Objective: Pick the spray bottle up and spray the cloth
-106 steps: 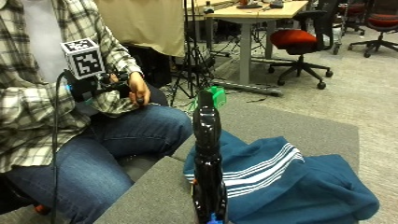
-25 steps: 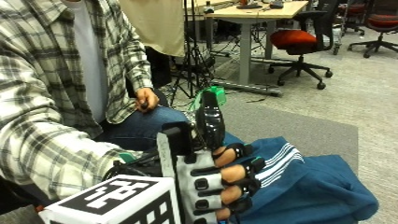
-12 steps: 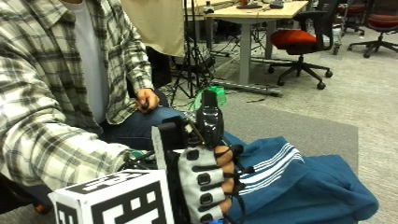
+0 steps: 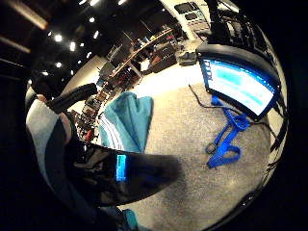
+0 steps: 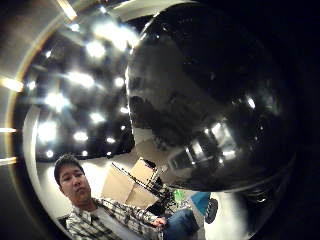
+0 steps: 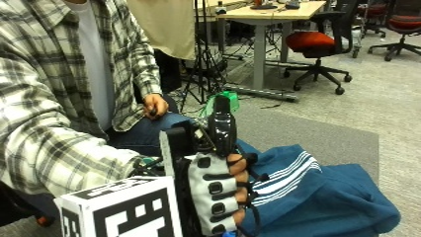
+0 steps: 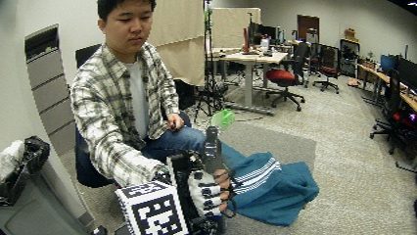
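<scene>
Bottle: one tall, glossy black plastic spray bottle (image 6: 222, 129) with a green trigger head (image 6: 224, 100), standing upright at the near end of the grey table (image 6: 315, 133), just beside the cloth.
Bottle up close: its dark body (image 5: 210, 95) fills much of the thumb-side palm view and crosses the little-finger-side palm view (image 4: 130, 173).
Right hand: one black-gloved right hand (image 6: 220, 192) has its fingers curled round the bottle's lower body, gripping it.
Cloth: one teal-blue fabric garment with white stripes (image 6: 315, 197), bunched on the table to the far side of the bottle and touching the gloved hand; it also shows in the little-finger-side palm view (image 4: 127, 120).
Left hand: one bare left hand (image 6: 155, 105) rests on the person's jeans-clad thigh, fingers curled; whether it holds anything cannot be told.
Person: one seated figure in a plaid shirt (image 7: 120, 112).
Chairs: one red-seated office chair (image 6: 315, 42) beside a light wooden desk (image 6: 276, 10), well behind the table.
</scene>
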A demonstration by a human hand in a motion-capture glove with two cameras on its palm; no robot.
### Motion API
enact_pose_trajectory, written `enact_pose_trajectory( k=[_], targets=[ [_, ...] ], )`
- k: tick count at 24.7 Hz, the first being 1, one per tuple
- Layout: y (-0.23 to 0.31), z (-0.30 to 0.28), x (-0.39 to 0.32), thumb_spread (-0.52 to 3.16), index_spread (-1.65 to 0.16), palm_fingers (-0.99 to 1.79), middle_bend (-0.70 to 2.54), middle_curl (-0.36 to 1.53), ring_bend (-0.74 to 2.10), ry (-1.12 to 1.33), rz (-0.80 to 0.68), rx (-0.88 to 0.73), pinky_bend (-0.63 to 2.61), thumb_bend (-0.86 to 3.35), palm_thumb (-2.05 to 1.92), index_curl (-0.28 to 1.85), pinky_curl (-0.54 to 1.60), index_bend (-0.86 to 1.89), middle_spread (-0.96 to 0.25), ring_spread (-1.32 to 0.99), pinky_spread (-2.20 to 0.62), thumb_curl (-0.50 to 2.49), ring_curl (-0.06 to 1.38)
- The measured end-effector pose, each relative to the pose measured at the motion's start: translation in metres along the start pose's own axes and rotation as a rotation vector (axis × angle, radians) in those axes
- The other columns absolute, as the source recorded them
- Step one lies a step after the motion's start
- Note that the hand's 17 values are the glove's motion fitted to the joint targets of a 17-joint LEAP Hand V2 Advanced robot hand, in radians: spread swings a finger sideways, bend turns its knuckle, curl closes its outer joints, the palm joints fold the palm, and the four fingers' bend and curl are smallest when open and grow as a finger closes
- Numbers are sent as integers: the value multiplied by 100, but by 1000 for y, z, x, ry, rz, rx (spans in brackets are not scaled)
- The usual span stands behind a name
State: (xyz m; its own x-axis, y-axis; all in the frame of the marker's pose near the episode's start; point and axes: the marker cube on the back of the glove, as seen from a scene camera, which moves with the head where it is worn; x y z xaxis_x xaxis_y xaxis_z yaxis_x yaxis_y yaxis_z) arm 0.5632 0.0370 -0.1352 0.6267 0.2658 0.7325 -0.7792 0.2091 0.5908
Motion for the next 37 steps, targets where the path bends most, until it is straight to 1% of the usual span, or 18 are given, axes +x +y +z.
enact_pose_trajectory(
  k=[16, 27, 37],
  targets=[
    [-1, 1, -12, 15, -25, 137, 59, 52, 63, 44, 14, -8, 47, -3, 103, 56, 40, 36, -12, -20, -19, 76, 48],
    [-34, -5, -86, 12, -25, 136, 61, 53, 64, 117, -124, -4, 48, -3, 103, 58, 41, 37, -12, -20, -19, 78, 49],
    [-32, 8, -128, 11, -25, 135, 62, 53, 64, 286, -212, -50, 48, -3, 103, 59, 42, 37, -12, -20, -19, 79, 49]
  ],
)
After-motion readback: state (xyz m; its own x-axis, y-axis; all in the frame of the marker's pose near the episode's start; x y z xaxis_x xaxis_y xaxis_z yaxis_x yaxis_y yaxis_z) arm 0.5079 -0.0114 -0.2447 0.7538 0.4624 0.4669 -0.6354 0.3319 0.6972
